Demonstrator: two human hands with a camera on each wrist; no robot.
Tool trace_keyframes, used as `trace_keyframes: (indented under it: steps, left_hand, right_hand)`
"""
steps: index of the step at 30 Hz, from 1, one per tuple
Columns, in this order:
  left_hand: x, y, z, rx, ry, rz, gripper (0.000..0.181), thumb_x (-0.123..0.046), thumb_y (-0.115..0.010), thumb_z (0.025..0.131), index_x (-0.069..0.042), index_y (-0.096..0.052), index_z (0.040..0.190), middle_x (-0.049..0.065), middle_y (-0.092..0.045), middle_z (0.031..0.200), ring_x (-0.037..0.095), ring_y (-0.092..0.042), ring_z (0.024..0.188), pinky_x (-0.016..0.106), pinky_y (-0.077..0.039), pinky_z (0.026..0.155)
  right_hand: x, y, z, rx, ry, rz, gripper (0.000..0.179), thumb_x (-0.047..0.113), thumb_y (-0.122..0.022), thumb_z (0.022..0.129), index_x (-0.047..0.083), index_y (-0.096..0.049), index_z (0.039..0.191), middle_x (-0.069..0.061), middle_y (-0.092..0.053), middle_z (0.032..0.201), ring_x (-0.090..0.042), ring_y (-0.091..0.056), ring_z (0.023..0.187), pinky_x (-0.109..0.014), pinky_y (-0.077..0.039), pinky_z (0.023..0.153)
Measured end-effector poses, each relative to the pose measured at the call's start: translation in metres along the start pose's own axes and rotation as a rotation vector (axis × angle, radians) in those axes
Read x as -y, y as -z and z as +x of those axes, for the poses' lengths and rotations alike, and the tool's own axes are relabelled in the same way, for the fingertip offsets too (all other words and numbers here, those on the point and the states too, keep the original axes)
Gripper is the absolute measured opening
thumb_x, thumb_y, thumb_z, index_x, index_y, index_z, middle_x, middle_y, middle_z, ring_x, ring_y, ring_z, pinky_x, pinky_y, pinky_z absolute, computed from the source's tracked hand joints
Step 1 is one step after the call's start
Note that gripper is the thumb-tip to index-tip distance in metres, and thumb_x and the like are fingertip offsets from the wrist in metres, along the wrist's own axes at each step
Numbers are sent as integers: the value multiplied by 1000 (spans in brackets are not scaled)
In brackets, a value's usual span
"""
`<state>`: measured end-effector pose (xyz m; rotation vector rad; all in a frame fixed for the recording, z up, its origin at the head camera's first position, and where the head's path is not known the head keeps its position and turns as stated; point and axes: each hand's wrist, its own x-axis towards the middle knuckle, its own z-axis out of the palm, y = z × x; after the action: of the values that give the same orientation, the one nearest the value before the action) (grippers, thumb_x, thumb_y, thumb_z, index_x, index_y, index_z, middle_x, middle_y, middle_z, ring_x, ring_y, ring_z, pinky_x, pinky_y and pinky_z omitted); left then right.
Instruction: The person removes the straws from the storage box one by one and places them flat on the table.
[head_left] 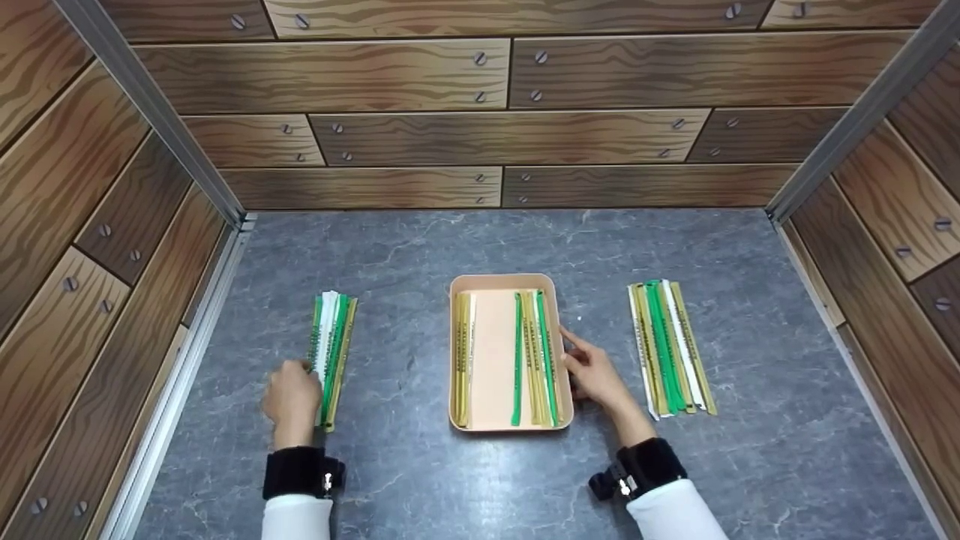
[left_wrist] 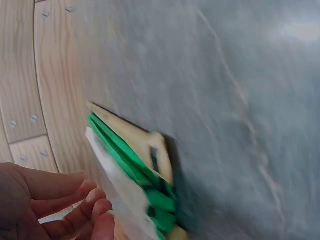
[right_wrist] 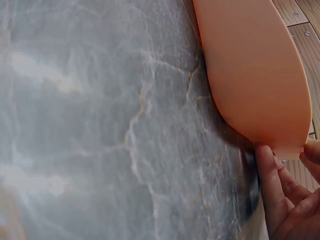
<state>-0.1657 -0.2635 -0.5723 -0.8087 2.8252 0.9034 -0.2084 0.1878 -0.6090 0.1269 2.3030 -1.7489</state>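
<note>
My left hand is at the left side of a bundle of long, thin wrapped straws in green, white and gold. In the left wrist view its thumb and bent fingers are close together beside the bundle's white straw, with no straw visible between them. My right hand grips the right side of a peach tray, fingers on the outer wall and thumb at the rim in the right wrist view. Gold and white straws lie along the tray's left side; green, gold and white ones along its right.
A second loose bundle of wrapped straws lies on the grey marbled table, to the right of the tray. Wood-patterned panels rise at the back and both sides, with metal rails along the edges.
</note>
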Motion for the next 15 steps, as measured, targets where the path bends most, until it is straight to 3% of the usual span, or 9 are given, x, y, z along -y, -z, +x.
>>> trace_keyframes:
  steps: [3, 6, 10, 15]
  left_hand:
    - [-13, -7, -9, -65, -79, -29, 31, -11, -56, 95, 2, -64, 122, 30, -65, 103, 44, -64, 80, 55, -50, 62]
    - [-32, -19, -21, -110, -208, -58, 28, -7, -58, 91, 5, -66, 115, 30, -66, 100, 44, -65, 82, 55, -52, 64]
    - [-64, -38, -41, -99, -377, -82, 27, -1, -57, 87, 5, -69, 111, 23, -69, 95, 37, -66, 77, 48, -54, 63]
    - [-107, -65, -68, -31, -553, -70, 25, 1, -64, 85, 1, -72, 108, 17, -71, 90, 30, -67, 74, 40, -56, 62]
  right_hand:
    - [0, 0, 0, -7, 1, -8, 51, 6, -54, 100, 15, -44, 149, -24, -61, 111, -27, -65, 79, -44, -57, 52]
    - [-1, 0, 0, -7, 3, -11, 51, 5, -54, 100, 15, -44, 149, -24, -61, 109, -26, -65, 78, -44, -57, 52]
    - [-1, 0, 0, 1, 10, 3, 52, 4, -54, 99, 14, -44, 149, -24, -61, 108, -27, -65, 78, -44, -57, 51]
    - [-1, -1, 0, -7, 35, -17, 51, 3, -54, 99, 12, -44, 149, -22, -62, 103, -25, -65, 74, -41, -56, 48]
